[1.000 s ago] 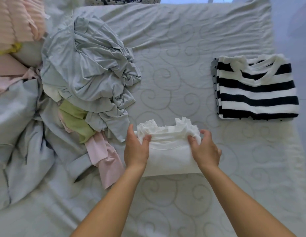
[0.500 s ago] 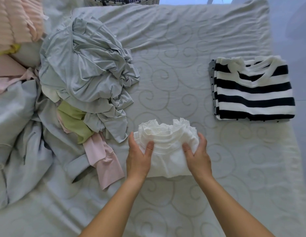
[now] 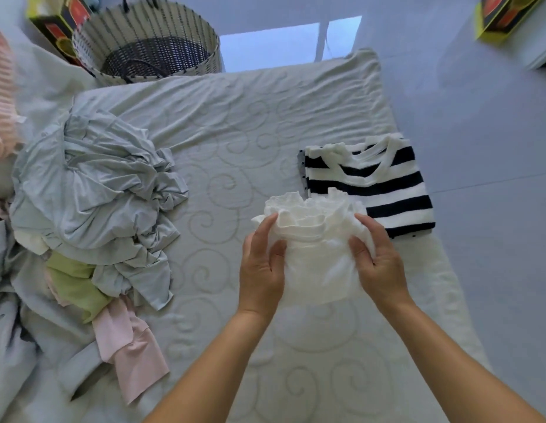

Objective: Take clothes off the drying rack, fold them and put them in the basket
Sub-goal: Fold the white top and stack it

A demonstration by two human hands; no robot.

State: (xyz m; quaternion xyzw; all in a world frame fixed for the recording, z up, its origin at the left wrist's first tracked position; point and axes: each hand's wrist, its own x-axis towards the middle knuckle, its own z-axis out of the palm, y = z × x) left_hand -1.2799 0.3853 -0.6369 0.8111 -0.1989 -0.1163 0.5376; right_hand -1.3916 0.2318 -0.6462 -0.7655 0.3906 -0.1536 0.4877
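A folded white frilly garment [image 3: 316, 251] is lifted off the bed between both hands. My left hand [image 3: 261, 264] grips its left side with the thumb on top. My right hand [image 3: 377, 261] grips its right side the same way. The garment's frilled edge overlaps the near corner of a folded black-and-white striped sweater [image 3: 375, 184] lying on the bed at the right. A woven basket [image 3: 146, 41] stands on the floor beyond the bed's far left end; its inside looks dark and bare.
A heap of unfolded clothes [image 3: 91, 203], pale blue, green and pink, covers the bed's left side. The bed [image 3: 235, 132] has a pale swirl-patterned cover. Yellow boxes [image 3: 503, 13] stand on the grey floor at the far right and far left.
Both hands gathered the white garment at its sides and raised it off the bed, moving it right toward the striped sweater. The view tilted up, bringing the basket into sight.
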